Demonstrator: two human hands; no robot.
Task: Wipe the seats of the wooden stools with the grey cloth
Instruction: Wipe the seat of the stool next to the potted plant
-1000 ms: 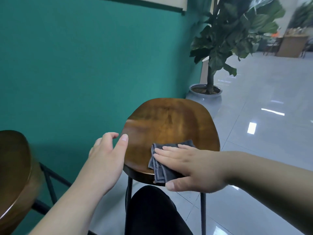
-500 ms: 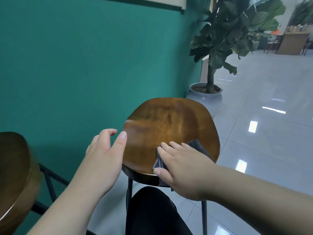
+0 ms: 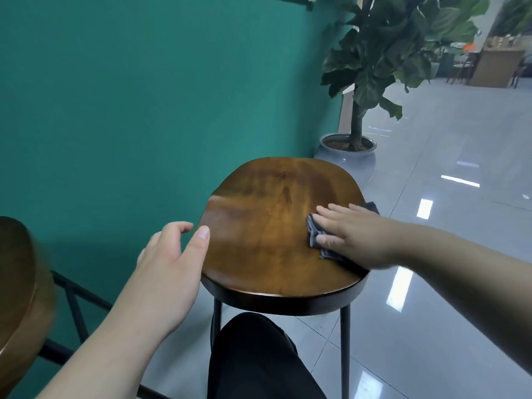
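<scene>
Grey cloth (image 3: 316, 236) is bunched up on the right side of the stool (image 3: 267, 226) seat, pressed down by the right hand (image 3: 355, 234), fingers straight, not gripping. Left hand (image 3: 167, 272) is at the seat's left edge, fingers loosely curved, holding nothing. Second stool (image 3: 17, 283) far left, plant (image 3: 388, 53) behind.

Brown stool (image 3: 267, 231) — grey cloth (image 3: 315, 230).

cloth (image 3: 316, 236) on stool seat (image 3: 267, 226) right side, plant (image 3: 383, 53) behind
</scene>
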